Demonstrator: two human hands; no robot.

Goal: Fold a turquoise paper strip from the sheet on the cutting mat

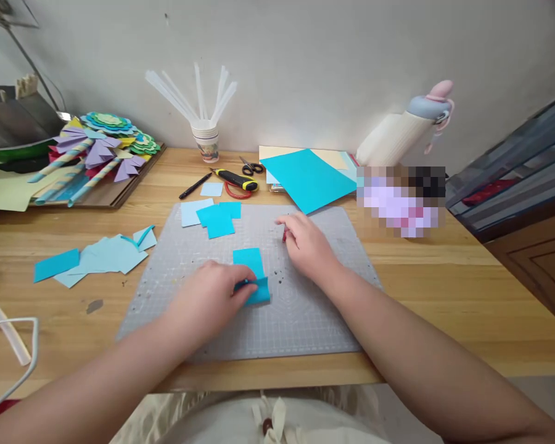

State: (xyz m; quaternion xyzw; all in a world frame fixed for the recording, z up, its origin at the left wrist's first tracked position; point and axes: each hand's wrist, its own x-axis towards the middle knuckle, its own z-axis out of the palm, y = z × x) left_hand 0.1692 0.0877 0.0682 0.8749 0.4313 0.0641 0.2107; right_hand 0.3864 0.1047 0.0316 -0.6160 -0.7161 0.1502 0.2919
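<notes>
My left hand [217, 288] pinches a small blue paper piece [260, 291] whose edge stands up in a fold, above the grey cutting mat. Behind it, partly under the fingers, lies another flat blue paper piece [248, 260]. My right hand [308, 245] is raised over the mat's right half, its fingers curled together. A small reddish bit shows under those fingers, too little to name. Farther back on the mat, blue paper squares [220, 223] overlap a pale blue sheet [192, 213].
The cutting mat [314, 333] lies on a wooden table. Behind it are a black pen [195, 185], a yellow-black utility knife [234, 179], scissors [250, 166], a cup of straws [206, 142] and a large blue sheet [312, 179]. Pale paper scraps [106, 256] lie left; a bottle [402, 126] leans right.
</notes>
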